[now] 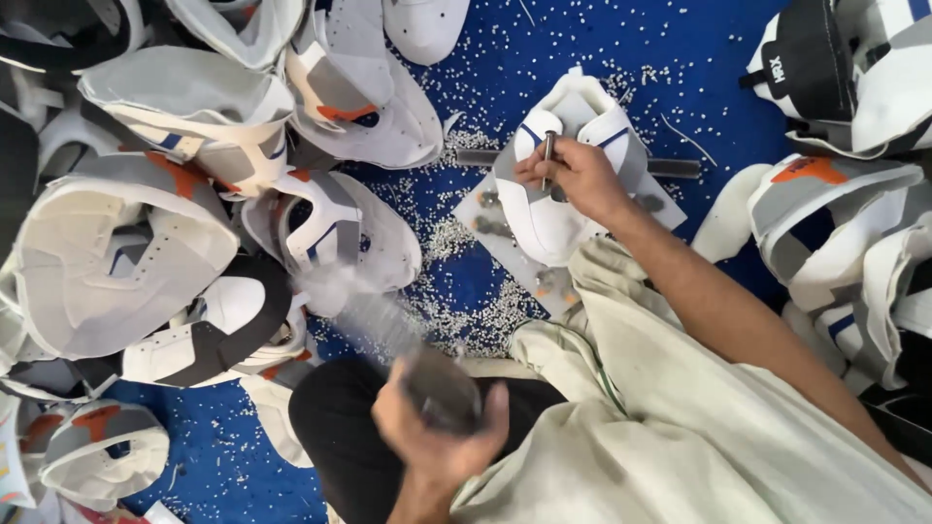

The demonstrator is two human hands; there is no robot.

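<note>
The right hand (575, 175) reached forward over a white shoe upper (558, 209) that lay flat on a pale board (485, 225) set on the blue mat (524, 58). Its fingers (540, 167) were curled tight around a slim metal punch (548, 157), pinching it near the middle so that the rod stood almost upright, its top end clear above the knuckles and its lower end resting on the upper just below the fingertips. The upper, white with thin blue lines near the tongue, spread out to both sides of the hand and lay mostly below and beside the fingers, touching the punch tip only. The left hand (439, 427) was close to the body, over the dark trouser leg (340, 427), with fingers and thumb wrapped shut around the handle of a hammer (388, 335); the tool was heavily blurred, so its head could only be made out as a grey smear rising up and to the left, and its exact shape could not be told. Small white punched-out bits (456, 311) lay scattered over the mat between the hands and around the board. Heaps of other shoe uppers in white, grey, orange and black (146, 223) lay to the left, and more (845, 223) to the right, well apart from the board.
</note>
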